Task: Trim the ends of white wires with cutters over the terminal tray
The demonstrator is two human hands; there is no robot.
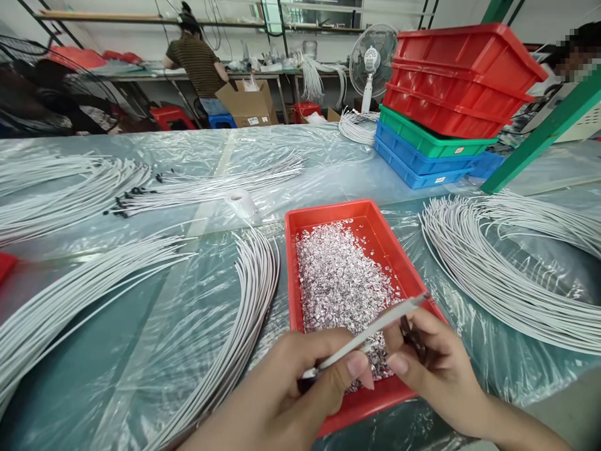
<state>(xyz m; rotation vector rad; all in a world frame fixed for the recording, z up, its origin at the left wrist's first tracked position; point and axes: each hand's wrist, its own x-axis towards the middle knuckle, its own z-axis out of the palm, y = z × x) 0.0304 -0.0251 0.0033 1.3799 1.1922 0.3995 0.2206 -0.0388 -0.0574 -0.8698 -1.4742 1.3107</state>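
My left hand (300, 382) pinches a white cable (361, 336) between thumb and fingers. The cable slants up to the right, and its far end passes over the fingertips of my right hand (441, 369). The fingers of my right hand are curled around a small dark object (413, 338), mostly hidden, whose kind I cannot make out. Both hands are above the near end of a red tray (293, 294). Many small shiny silver metal pieces (338, 275) lie heaped in the tray, partly hidden by my hands.
Bundles of white cables lie left (84, 288), beside the tray (256, 275) and right (469, 269). A white roll (241, 203) is behind. Stacked red crates (455, 81), a green post (544, 128) and a fan (370, 59) stand farther back. A person (197, 62) sits at the rear bench.
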